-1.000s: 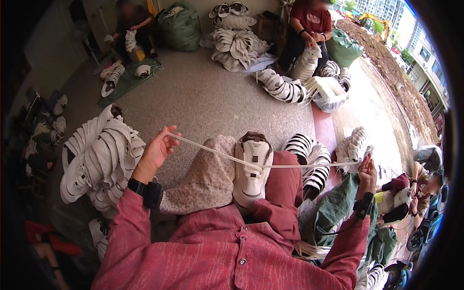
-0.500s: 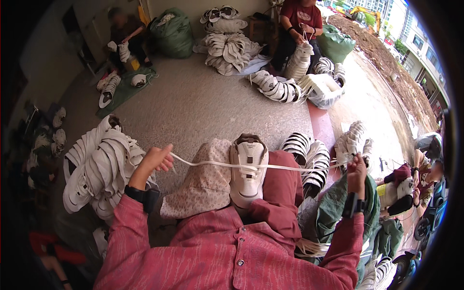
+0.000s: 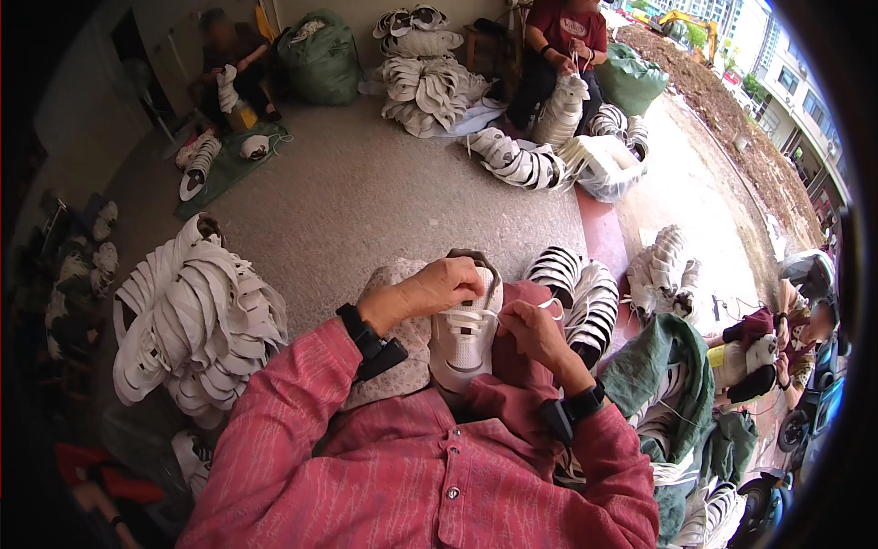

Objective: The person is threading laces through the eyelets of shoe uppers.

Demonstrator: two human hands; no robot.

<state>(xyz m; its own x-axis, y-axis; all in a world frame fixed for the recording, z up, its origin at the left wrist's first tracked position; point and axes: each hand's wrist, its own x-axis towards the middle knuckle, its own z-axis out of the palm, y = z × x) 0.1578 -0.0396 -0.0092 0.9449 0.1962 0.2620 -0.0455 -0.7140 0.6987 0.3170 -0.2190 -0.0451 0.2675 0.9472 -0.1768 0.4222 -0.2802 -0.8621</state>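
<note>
A white shoe upper (image 3: pixel 457 351) rests upright between my knees, its toe toward me. White lace runs across its lower eyelets. My left hand (image 3: pixel 437 285) reaches over the upper's left side, fingers bent together at the tongue opening; what they pinch is hidden. Just right of the upper, my right hand (image 3: pixel 535 331) is closed on a white shoelace (image 3: pixel 553 306), which loops up above the fingers. Both wrists wear black bands with a small dark box.
Stacked white uppers (image 3: pixel 201 320) stand to my left, and more nested uppers (image 3: pixel 593 309) to my right. A green sack (image 3: pixel 672 357) holds others close on the right. Across the floor, a co-worker in dark red (image 3: pixel 572 46) and another person (image 3: pixel 229 69) handle uppers.
My hands were wide apart with the lace stretched between them across the upper. Both have come inward to the upper, the left at its tongue, the right beside it.
</note>
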